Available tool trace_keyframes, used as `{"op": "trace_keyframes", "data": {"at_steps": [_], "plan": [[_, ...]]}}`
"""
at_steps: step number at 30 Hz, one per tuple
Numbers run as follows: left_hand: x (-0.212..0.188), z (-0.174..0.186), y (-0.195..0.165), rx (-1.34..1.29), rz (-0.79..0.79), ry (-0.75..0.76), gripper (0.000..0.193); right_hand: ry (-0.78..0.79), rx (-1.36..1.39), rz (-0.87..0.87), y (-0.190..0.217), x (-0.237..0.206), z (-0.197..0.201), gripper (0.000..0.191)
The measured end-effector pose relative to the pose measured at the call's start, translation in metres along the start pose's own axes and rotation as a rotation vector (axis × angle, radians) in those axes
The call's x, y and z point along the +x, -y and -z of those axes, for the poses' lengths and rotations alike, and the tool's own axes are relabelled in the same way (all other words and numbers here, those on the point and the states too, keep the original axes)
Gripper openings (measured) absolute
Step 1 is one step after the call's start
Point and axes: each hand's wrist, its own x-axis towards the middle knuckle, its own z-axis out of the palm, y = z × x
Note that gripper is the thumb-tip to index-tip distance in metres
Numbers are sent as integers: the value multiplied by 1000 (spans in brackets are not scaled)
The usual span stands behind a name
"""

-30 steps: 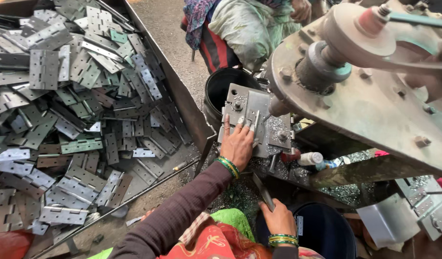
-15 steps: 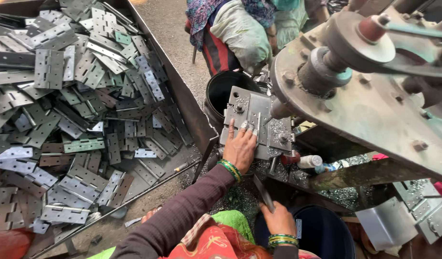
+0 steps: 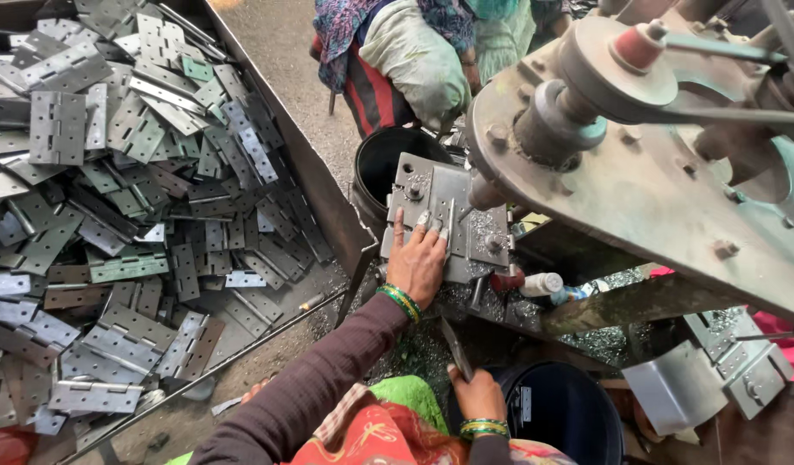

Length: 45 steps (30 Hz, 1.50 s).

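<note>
Steel die plate [image 3: 448,215] under spread left hand [image 3: 417,263] fingers; right hand [image 3: 477,396] apparently gripping hinge strip [image 3: 456,349].

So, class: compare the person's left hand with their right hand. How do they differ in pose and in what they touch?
The left hand reaches forward, lying flat with fingers spread on the grey metal plate of the machine; the right hand stays close to the body, closed around a thin metal strip. The left arm shows a dark sleeve; the right arm is mostly hidden. Both wrists wear green bangles.
</note>
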Motion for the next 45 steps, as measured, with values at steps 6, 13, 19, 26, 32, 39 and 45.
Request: {"op": "trace_keyframes", "data": {"at_steps": [6, 13, 19, 26, 32, 39, 45], "plan": [[1, 11, -3, 22, 20, 139, 26, 76, 26, 81, 9, -9, 48, 46], [1, 11, 0, 53, 11, 52, 34, -50, 161, 52, -5, -10, -26, 47], [-2, 10, 7, -87, 12, 11, 37, 12, 147, 30, -11, 12, -35, 50], [28, -8, 11, 71, 29, 179, 33, 51, 35, 101, -15, 7, 15, 49], [26, -10, 8, 70, -6, -1, 33, -64, 161, 20, -21, 5, -48, 50], [29, -12, 12, 38, 15, 48, 25, 76, 53, 62, -18, 16, -17, 52], [46, -21, 9, 113, 56, 153, 17, 29, 26, 102, -2, -5, 34, 51]]}}
